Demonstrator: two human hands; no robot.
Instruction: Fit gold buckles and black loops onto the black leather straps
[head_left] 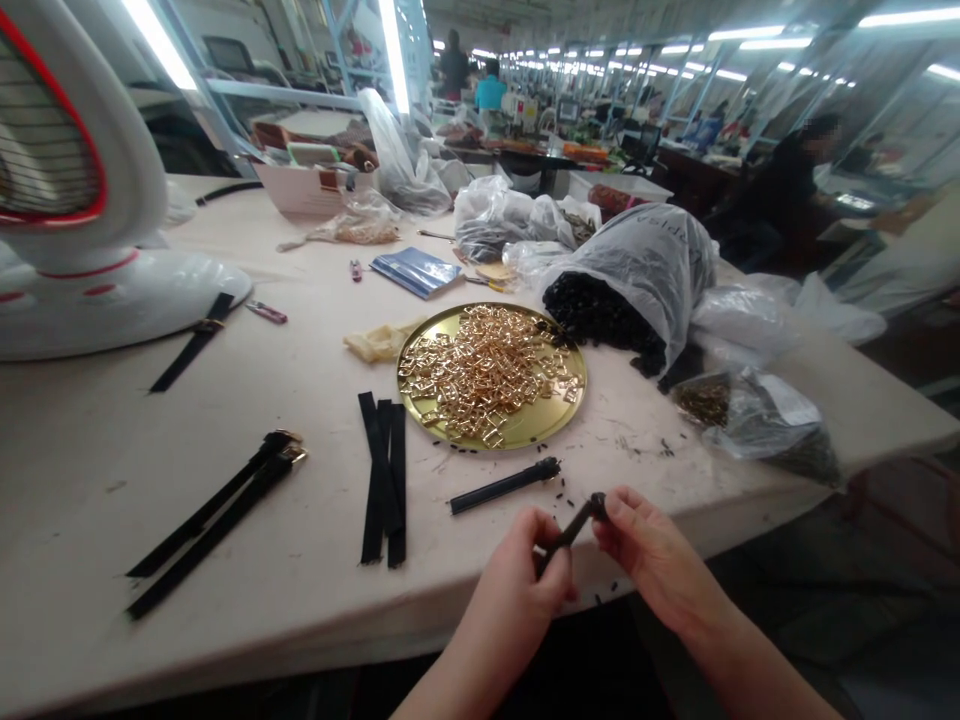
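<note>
At the table's near edge, my left hand (525, 575) and my right hand (645, 545) both pinch a narrow black strap (574, 525). The left hand grips its lower part; the right thumb and fingers close on its upper tip. Just beyond lies another black strap (504, 486) flat on the table. A round gold tray (525, 428) heaped with several gold buckles (487, 368) sits behind it. Three black straps (384, 478) lie side by side to the left, and two straps fitted with buckles (225, 515) lie farther left.
A white fan base (112, 290) stands at the far left. A plastic bag spilling small black pieces (630, 290) lies right of the tray, with more bags (757, 415) at the right edge. A blue booklet (416, 270), boxes and bags fill the back. Other people sit at distant tables.
</note>
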